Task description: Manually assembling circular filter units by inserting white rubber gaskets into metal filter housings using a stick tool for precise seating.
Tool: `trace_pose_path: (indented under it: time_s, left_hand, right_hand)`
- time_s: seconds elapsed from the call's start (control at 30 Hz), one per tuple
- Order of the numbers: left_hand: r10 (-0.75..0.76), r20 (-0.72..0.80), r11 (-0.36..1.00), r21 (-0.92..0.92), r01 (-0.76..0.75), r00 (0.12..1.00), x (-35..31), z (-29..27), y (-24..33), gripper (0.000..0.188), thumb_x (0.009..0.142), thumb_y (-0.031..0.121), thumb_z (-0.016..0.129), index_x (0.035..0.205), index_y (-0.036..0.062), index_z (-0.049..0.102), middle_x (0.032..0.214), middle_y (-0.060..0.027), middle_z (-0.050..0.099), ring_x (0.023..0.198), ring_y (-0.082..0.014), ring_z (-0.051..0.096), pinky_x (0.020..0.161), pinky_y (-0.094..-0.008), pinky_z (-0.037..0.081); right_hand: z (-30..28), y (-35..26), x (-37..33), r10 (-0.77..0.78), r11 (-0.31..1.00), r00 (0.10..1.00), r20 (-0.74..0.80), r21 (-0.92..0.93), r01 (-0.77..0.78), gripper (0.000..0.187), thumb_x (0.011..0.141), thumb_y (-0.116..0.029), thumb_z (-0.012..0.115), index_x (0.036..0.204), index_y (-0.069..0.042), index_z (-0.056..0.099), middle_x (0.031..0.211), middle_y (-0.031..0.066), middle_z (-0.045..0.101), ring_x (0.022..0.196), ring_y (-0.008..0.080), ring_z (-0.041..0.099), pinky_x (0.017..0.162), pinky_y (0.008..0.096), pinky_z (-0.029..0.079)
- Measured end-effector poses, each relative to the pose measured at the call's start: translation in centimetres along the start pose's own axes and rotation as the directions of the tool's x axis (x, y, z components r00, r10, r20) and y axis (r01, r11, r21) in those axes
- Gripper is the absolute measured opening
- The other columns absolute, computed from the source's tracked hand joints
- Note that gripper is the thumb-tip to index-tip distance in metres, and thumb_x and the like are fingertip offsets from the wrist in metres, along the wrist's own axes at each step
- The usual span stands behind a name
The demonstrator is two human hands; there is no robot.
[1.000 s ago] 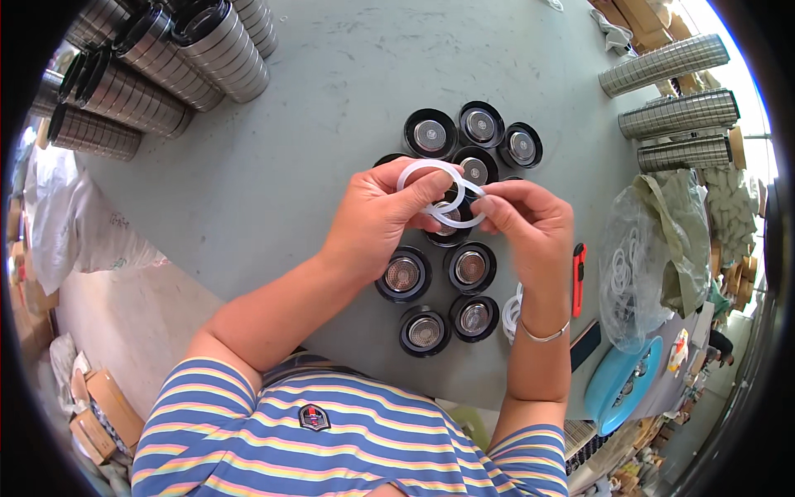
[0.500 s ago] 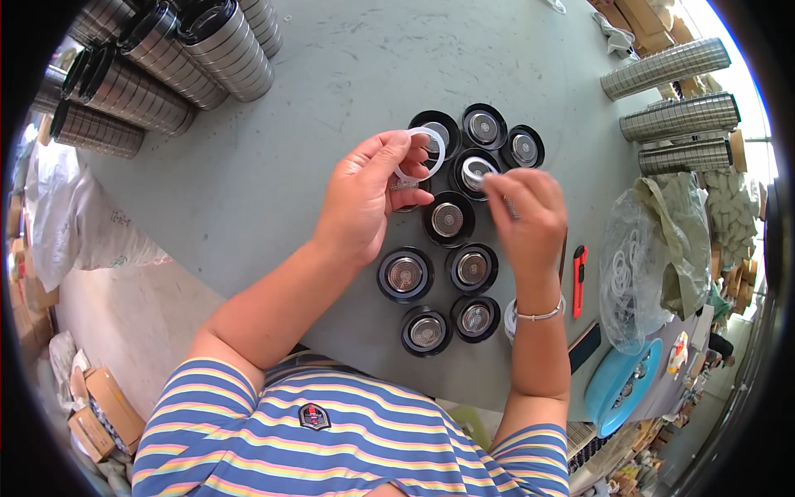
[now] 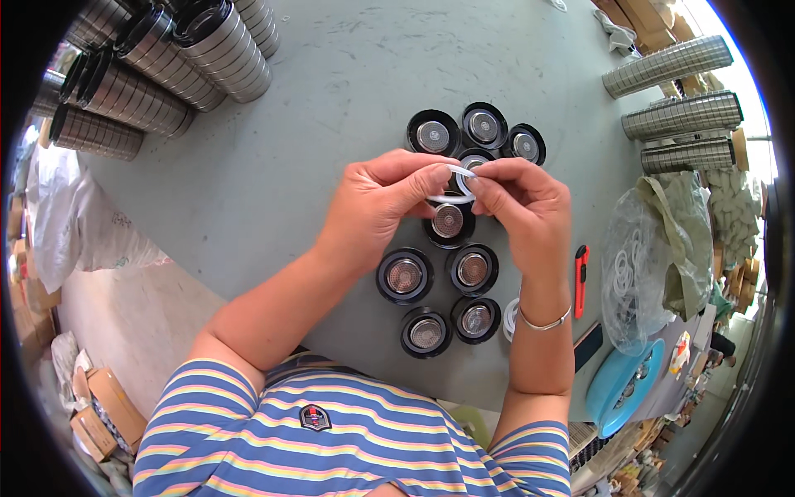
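Pinched between thumb and fingers, a white sealing ring (image 3: 451, 200) is held by my left hand (image 3: 373, 203). My right hand (image 3: 530, 195) is closed with thumb and fingertips on the ring's right side. Whether a second ring is in these fingers, I cannot make out. Below and around both hands stand several black round lids with metal mesh discs, among them a lid (image 3: 448, 220) just under the ring and a lid (image 3: 433, 135) beyond it. One lid (image 3: 475, 157) behind the ring is partly covered by my right fingers.
Stacks of steel cylinders (image 3: 224, 50) stand at the far left; more cylinder stacks (image 3: 683, 116) lie at the right edge. To my right are a red cutter knife (image 3: 581, 282), a clear bag of white rings (image 3: 629, 273), a dark phone (image 3: 588, 346) and a blue basin (image 3: 621, 389). White rings (image 3: 511, 319) lie by my right forearm.
My right hand has moved up and left from over the lids to meet my left hand. The ring in my left hand has tilted from upright to flatter and come slightly lower and right.
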State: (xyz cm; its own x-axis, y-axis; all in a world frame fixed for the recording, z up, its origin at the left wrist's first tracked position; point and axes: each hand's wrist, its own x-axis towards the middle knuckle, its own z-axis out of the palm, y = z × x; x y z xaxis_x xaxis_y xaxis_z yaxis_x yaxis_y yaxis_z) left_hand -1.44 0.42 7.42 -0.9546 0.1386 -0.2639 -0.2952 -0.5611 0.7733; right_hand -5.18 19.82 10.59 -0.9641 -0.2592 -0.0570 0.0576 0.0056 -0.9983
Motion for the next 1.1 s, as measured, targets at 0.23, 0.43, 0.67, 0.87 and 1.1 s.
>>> trace_pose_path:
  time_s: [0.23,0.43,0.67,0.87,1.1]
  left_hand:
    - [0.213,-0.367,0.973,-0.008,-0.232,0.905,1.2,-0.6,-0.2,0.015,0.091,0.019,0.083,0.098,0.0066,0.077,0.093,0.0022,0.071,0.087,-0.0049,0.060,0.075,-0.0228,0.049]
    - [0.232,-0.398,0.963,-0.037,-0.268,0.887,2.2,-2.0,0.2,0.025,0.091,0.022,0.084,0.110,0.0063,0.076,0.095,0.0027,0.071,0.087,-0.0048,0.059,0.079,-0.0236,0.048]
    - [0.314,-0.156,0.936,0.218,-0.277,0.937,1.2,-1.3,0.6,0.023,0.093,0.016,0.081,0.113,0.0059,0.078,0.090,0.0014,0.071,0.086,-0.0039,0.058,0.076,-0.0220,0.046]
    - [0.395,-0.126,0.893,0.287,-0.348,0.910,1.3,-1.2,0.2,0.015,0.094,0.018,0.081,0.099,0.0043,0.077,0.088,0.0023,0.071,0.075,-0.0022,0.055,0.063,-0.0201,0.043]
    - [0.372,-0.186,0.894,0.334,-0.297,0.909,1.8,-1.8,-0.2,0.022,0.094,0.026,0.082,0.099,0.0060,0.072,0.087,0.0039,0.067,0.071,-0.0016,0.052,0.062,-0.0206,0.043]
  right_hand:
    - [2.3,1.0,3.5,-0.537,0.785,0.828,-0.161,-0.455,0.420,0.010,0.083,0.005,0.080,0.089,-0.002,0.076,0.087,0.0033,0.069,0.071,0.0104,0.066,0.060,0.0244,0.051]
    - [2.0,3.4,4.7,-0.708,0.381,0.690,0.152,-0.740,0.554,0.013,0.079,0.003,0.082,0.086,-0.004,0.074,0.087,0.0052,0.069,0.064,0.0179,0.065,0.058,0.0277,0.053]
    - [2.1,0.5,2.3,-0.325,0.925,0.941,-0.091,-0.238,0.297,0.008,0.087,0.008,0.077,0.092,0.003,0.074,0.086,0.0027,0.068,0.073,0.0080,0.066,0.063,0.0199,0.051]
    - [1.6,-0.1,1.8,-0.177,0.982,0.978,-0.115,-0.087,0.167,0.007,0.087,0.004,0.079,0.091,0.004,0.074,0.078,0.0033,0.070,0.069,0.0079,0.068,0.060,0.0188,0.051]
    - [1.2,0.0,4.2,-0.031,0.994,0.999,-0.039,-0.102,0.027,0.010,0.093,-0.007,0.075,0.092,0.003,0.074,0.077,0.0048,0.072,0.065,0.0068,0.065,0.057,0.0197,0.048]
